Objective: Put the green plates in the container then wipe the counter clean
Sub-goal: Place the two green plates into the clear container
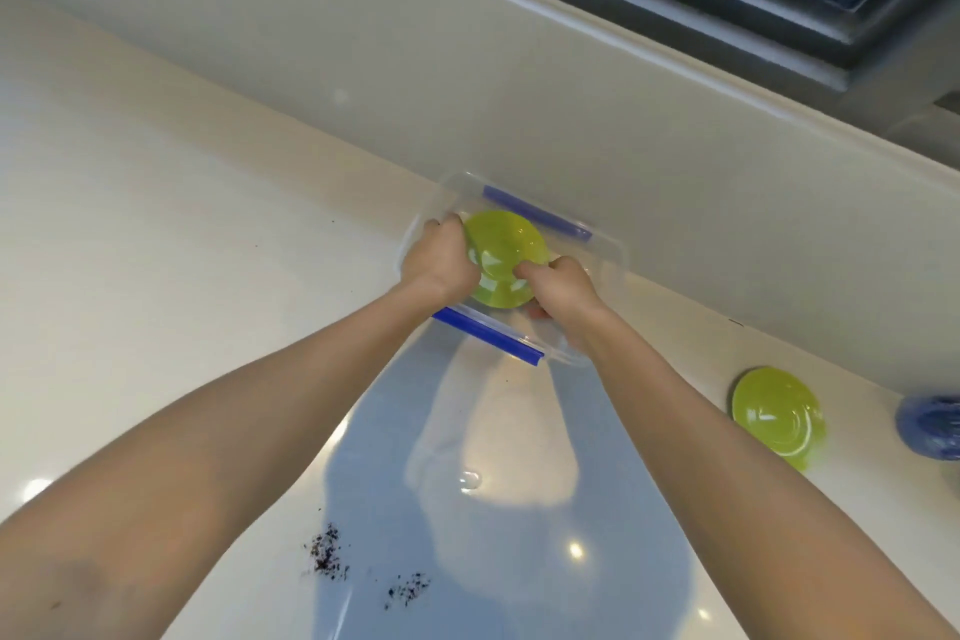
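A clear plastic container (602,250) with blue clips stands on the white counter against the back wall. Inside it lies a green plate (506,244). My left hand (441,257) grips the plate's left rim. My right hand (558,288) holds its near right rim, with the thumb on top of the plate. A second green plate (776,413) lies on the counter to the right, apart from both hands.
Two patches of dark crumbs (327,551) lie on the white counter (156,250) near its front. A blue object (930,426) sits at the right edge beside the second plate. The grey wall (467,68) and a window sill run behind the container.
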